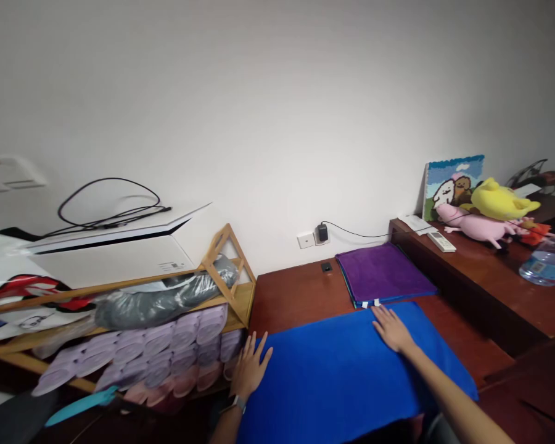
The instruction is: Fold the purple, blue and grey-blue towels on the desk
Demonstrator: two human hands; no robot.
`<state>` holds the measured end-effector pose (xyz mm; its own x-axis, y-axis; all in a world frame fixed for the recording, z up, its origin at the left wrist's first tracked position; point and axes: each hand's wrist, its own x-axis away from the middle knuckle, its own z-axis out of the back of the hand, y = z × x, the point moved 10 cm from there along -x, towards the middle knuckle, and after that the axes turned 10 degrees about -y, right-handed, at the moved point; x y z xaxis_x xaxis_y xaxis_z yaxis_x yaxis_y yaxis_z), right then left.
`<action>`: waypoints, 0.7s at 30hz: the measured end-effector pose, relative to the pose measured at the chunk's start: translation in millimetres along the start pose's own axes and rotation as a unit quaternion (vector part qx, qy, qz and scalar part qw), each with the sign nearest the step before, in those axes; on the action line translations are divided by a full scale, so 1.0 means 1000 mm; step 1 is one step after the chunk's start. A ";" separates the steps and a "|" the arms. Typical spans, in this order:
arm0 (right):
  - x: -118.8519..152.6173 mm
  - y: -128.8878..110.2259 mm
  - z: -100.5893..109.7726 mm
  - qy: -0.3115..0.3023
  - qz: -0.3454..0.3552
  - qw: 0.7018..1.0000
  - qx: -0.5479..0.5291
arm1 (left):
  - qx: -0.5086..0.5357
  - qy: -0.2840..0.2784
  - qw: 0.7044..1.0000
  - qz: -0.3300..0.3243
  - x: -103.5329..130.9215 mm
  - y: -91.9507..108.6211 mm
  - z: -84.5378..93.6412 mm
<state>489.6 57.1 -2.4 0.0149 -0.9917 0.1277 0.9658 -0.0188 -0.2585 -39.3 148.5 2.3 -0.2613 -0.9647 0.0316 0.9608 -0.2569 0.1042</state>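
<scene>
1. Flat but not yet reduced to stack size, a blue cloth (333, 370) covers the near part of a reddish-brown desk (291, 296); a purple-topped cloth stack (383, 271), seemingly finished, lies just beyond, toward the right.
2. The left hand (250, 369), fingers spread, meets the cloth's left edge; the right hand (393, 330), fingers extended, rests palm-down at its far right.

A cloth (333, 376) covers the front of the desk (291, 296), reaching its left edge. Behind it, near the right, lies a folded stack of cloths (383, 271). Left of the desk stands a rack (243, 302) holding slippers (160, 345). Right, a raised surface (499, 271) bears soft toys (481, 228) and a bottle (543, 266).
</scene>
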 end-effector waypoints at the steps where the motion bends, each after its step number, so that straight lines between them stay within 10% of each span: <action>1: 0.008 0.037 0.003 0.006 -0.029 1.000 0.006 | -0.004 0.003 1.000 0.001 0.000 0.000 0.000; 5: 0.033 0.138 0.009 0.020 -0.127 0.992 0.019 | -0.027 -0.002 1.000 0.000 -0.001 0.005 -0.001; 13: 0.031 0.156 0.015 -0.039 -0.161 0.986 0.032 | -0.034 -0.015 0.999 -0.004 -0.007 0.015 0.004; 17: 0.033 0.113 0.030 0.037 -0.140 0.989 0.037 | -0.017 0.022 1.000 0.004 -0.003 0.014 0.014; 21: 0.026 -0.029 0.021 0.103 0.024 0.994 0.007 | -0.010 0.077 0.997 -0.022 0.008 0.044 0.028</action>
<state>467.6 34.7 28.4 0.0093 -0.9965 -0.0831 0.9688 0.0295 -0.2460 -1.9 131.2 34.5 -0.2865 -0.9497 -0.1266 0.9510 -0.2980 0.0830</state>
